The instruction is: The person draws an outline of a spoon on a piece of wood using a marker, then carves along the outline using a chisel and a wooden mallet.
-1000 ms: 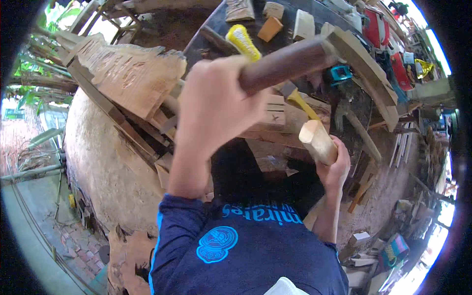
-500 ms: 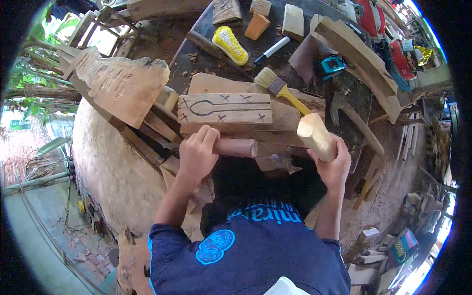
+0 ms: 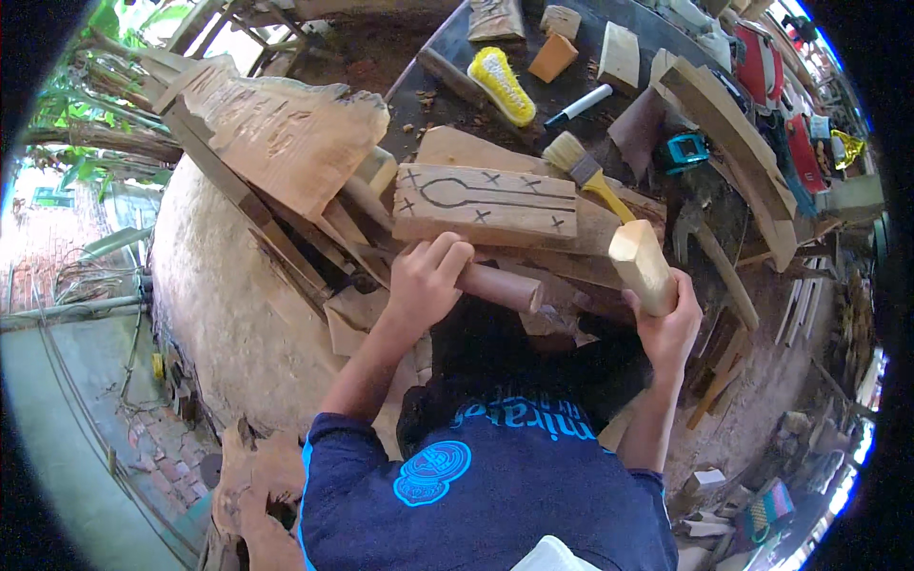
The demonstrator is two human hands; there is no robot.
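My left hand [image 3: 430, 283] is closed round a tool with a thick, round, brown wooden handle [image 3: 502, 286]. The handle's butt points right, and its other end is mostly hidden past my fist. In my right hand [image 3: 670, 324] is a pale wooden club [image 3: 642, 266], held upright with its flat-cut end up. Just beyond both hands a rectangular wood block [image 3: 495, 224] rests on a larger piece of wood. A spoon outline and several cross marks are drawn on it in black. A brush [image 3: 588, 174] with a yellow handle lies behind the club.
On the dark table [image 3: 447, 119] lie a marker [image 3: 579, 105], a yellow-and-white scrubbing brush [image 3: 502, 87], a teal tape measure [image 3: 686, 152] and a curved plank [image 3: 733, 133]. A hooked tool [image 3: 721, 262] sits at right. A carved board [image 3: 286, 133] leans at left over a big pale rounded mass [image 3: 224, 285].
The whole view has shifted, so the table and both hands appear further right. The handle in my left hand now slants down to the right more. Both grips are kept.
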